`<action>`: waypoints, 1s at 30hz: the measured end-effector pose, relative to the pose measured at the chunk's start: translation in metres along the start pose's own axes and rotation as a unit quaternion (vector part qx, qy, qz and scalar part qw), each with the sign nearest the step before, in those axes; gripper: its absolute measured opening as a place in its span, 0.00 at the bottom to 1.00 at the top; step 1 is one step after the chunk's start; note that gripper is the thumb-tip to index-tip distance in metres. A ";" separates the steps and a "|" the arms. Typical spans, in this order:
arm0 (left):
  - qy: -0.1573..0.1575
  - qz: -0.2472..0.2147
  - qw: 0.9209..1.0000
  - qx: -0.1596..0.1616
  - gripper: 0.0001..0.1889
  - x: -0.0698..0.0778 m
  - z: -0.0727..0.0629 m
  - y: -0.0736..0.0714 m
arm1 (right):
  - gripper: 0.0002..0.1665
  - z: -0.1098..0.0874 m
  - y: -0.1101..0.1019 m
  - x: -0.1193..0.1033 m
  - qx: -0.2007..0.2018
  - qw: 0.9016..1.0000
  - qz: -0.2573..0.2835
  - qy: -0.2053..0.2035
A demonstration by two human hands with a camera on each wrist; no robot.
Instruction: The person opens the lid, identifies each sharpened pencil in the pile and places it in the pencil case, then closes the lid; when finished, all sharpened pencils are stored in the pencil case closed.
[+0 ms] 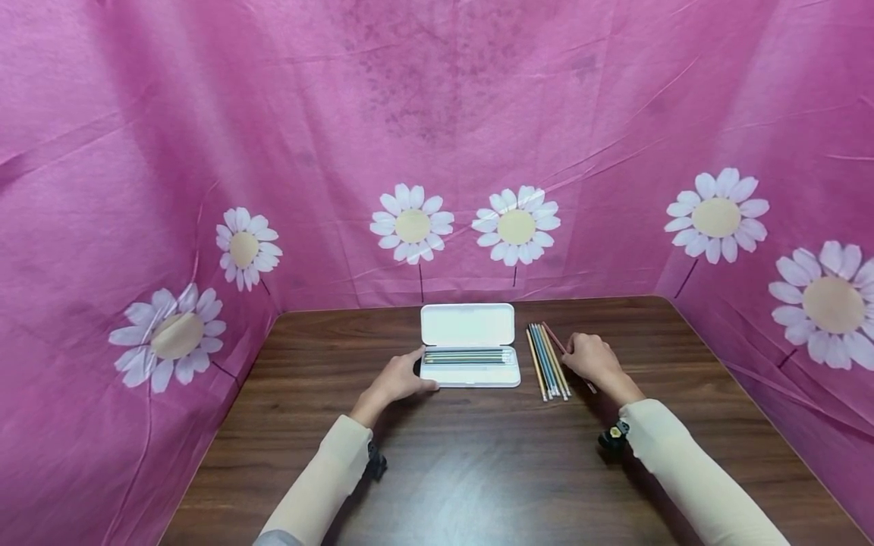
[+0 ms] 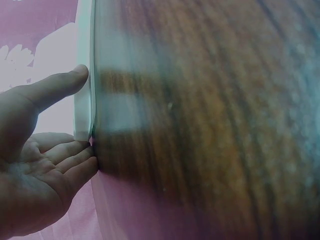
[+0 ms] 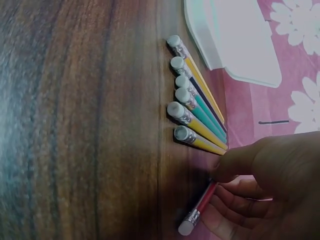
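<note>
A white pencil case (image 1: 471, 379) lies with its lid raised at the back of the table, several pencils (image 1: 464, 356) lying lengthwise inside. My left hand (image 1: 401, 377) rests against its left end, thumb on the front edge and fingers fairly straight along the side, as the left wrist view shows. To the right of the case, my right hand (image 1: 592, 358) pinches a red pencil (image 3: 204, 199) between thumb and fingers, its white eraser end pointing toward me. Beside it lies a row of yellow, teal and dark pencils (image 1: 546, 364), eraser ends toward me.
The brown wood-grain table (image 1: 451, 462) reaches back to a pink cloth (image 1: 328, 152) printed with white daisies, which hangs behind and at both sides. The raised lid (image 1: 467, 324) stands close to the table's back edge.
</note>
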State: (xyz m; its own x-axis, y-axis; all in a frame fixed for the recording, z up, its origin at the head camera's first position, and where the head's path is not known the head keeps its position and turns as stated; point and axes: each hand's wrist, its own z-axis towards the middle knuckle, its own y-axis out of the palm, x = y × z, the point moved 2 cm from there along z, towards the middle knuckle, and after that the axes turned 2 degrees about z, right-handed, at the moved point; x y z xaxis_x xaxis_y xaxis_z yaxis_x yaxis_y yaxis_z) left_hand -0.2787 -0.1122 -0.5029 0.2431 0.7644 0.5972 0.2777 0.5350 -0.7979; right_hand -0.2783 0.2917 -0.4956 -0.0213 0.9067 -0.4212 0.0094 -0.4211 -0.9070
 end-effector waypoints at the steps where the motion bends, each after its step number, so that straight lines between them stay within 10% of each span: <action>1: 0.000 0.000 1.000 0.001 0.49 0.000 0.000 0.000 | 0.07 0.000 0.000 0.000 0.002 1.000 0.003 0.000; 30: 0.003 0.007 1.000 0.001 0.49 0.001 0.001 0.000 | 0.04 0.014 -0.040 -0.104 0.024 0.984 -0.042 -0.174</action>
State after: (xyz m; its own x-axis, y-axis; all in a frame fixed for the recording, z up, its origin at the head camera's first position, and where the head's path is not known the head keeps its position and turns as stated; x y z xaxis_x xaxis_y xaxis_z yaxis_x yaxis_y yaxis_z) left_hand -0.2792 -0.1108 -0.5021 0.2524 0.7694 0.5868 0.2733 0.5250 -0.8060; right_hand -0.2906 0.2143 -0.4158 -0.3604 0.8790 -0.3121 -0.0546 -0.3539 -0.9337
